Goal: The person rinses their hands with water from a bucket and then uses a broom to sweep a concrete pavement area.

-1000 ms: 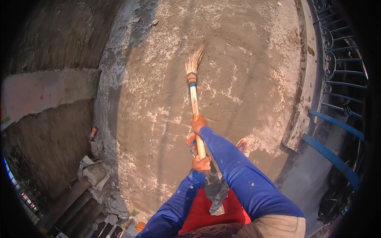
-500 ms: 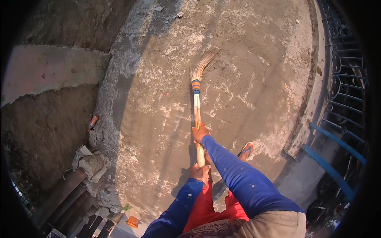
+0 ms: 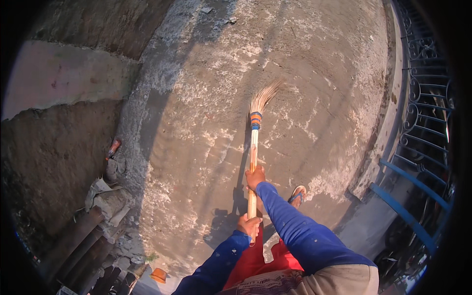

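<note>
A long-handled broom [image 3: 254, 140] with pale bristles, bound in orange and blue bands, stretches away from me over the rough concrete ground [image 3: 196, 147]. Close to the handle's near end, my left hand [image 3: 250, 225] is closed around it. My right hand [image 3: 255, 177] grips the handle farther up, toward the bristles. The bristle tips bend to the right against the ground and are slightly blurred. Both of my forearms are in blue sleeves.
At the left, a bottle [image 3: 113, 148] lies near rubble, a torn sack [image 3: 112, 202] and stacked pipes [image 3: 78, 241]. An orange pot-like object [image 3: 159, 275] is at the lower left. Blue metal railing [image 3: 418, 113] runs along the right. My sandalled foot [image 3: 297, 195] stands right of the handle.
The broom head has moved to the right and nearer to me. Both hands have shifted slightly right and nearer with the handle, keeping their grip.
</note>
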`<control>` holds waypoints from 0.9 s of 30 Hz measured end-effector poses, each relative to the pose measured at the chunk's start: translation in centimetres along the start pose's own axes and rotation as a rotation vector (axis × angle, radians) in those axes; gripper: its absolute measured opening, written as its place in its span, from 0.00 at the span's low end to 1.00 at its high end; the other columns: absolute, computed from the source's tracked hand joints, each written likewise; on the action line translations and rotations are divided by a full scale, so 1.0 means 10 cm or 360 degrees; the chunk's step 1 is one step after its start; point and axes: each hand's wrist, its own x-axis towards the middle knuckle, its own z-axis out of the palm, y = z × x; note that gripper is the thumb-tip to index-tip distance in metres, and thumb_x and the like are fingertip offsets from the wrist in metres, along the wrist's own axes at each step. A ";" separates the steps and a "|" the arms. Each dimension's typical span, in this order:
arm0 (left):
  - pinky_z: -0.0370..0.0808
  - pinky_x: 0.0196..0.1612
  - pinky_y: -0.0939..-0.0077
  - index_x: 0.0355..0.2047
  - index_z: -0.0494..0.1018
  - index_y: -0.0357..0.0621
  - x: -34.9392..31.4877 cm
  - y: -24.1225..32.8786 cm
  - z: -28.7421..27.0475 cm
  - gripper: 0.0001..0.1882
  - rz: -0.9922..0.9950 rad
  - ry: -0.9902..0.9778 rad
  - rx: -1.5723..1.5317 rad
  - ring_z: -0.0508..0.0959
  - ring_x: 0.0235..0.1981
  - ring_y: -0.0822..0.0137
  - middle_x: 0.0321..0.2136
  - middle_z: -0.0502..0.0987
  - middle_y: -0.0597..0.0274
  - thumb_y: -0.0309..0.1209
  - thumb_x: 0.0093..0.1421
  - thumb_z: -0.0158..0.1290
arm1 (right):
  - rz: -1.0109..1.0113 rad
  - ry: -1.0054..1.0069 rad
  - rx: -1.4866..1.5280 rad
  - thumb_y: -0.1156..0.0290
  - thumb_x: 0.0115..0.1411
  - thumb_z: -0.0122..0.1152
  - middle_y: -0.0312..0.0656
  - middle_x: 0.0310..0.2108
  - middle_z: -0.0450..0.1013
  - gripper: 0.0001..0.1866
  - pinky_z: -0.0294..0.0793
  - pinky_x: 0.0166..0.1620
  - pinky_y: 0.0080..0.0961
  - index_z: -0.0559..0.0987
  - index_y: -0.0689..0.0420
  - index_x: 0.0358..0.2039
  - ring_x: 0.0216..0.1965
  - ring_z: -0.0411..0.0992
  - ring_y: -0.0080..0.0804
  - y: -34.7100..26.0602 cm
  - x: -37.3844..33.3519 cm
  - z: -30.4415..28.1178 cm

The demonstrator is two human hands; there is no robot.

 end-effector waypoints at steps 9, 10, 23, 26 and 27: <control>0.67 0.11 0.73 0.28 0.65 0.40 -0.47 0.06 0.05 0.09 0.0471 0.0199 -0.0235 0.69 0.09 0.70 0.14 0.67 0.65 0.28 0.51 0.54 | -0.0297 -0.0577 -0.0024 0.59 0.58 0.54 0.48 0.24 0.70 0.23 0.72 0.20 0.33 0.62 0.63 0.45 0.16 0.71 0.37 -0.89 -0.74 0.43; 0.67 0.12 0.74 0.28 0.64 0.40 -0.66 -0.09 0.02 0.10 0.0314 0.0156 -0.0102 0.69 0.10 0.71 0.14 0.67 0.65 0.27 0.51 0.55 | -0.0295 -0.0356 -0.0157 0.59 0.59 0.54 0.40 0.18 0.65 0.16 0.67 0.16 0.27 0.63 0.59 0.35 0.12 0.64 0.26 -0.70 -0.95 0.18; 0.64 0.11 0.76 0.28 0.63 0.41 -0.82 -0.22 -0.12 0.10 0.0697 0.0408 -0.0588 0.66 0.09 0.73 0.13 0.64 0.67 0.27 0.50 0.55 | -0.0291 -0.0761 -0.0018 0.70 0.55 0.55 0.39 0.18 0.64 0.15 0.70 0.15 0.25 0.64 0.60 0.40 0.15 0.68 0.29 -0.33 -0.84 1.10; 0.65 0.11 0.76 0.28 0.63 0.40 -0.86 -0.66 -0.21 0.10 0.0901 0.0442 -0.0307 0.67 0.10 0.73 0.13 0.66 0.65 0.28 0.51 0.54 | -0.0396 -0.0980 0.0189 0.67 0.57 0.57 0.38 0.20 0.64 0.16 0.71 0.14 0.26 0.63 0.56 0.41 0.15 0.67 0.28 -0.31 -1.35 0.98; 0.65 0.11 0.76 0.28 0.63 0.40 -0.95 -0.84 -0.27 0.10 0.0927 0.0448 -0.0344 0.67 0.10 0.73 0.13 0.66 0.65 0.28 0.51 0.54 | -0.0285 -0.0963 0.0363 0.66 0.58 0.57 0.38 0.21 0.65 0.16 0.71 0.14 0.27 0.62 0.54 0.41 0.14 0.67 0.27 -0.15 -1.63 0.80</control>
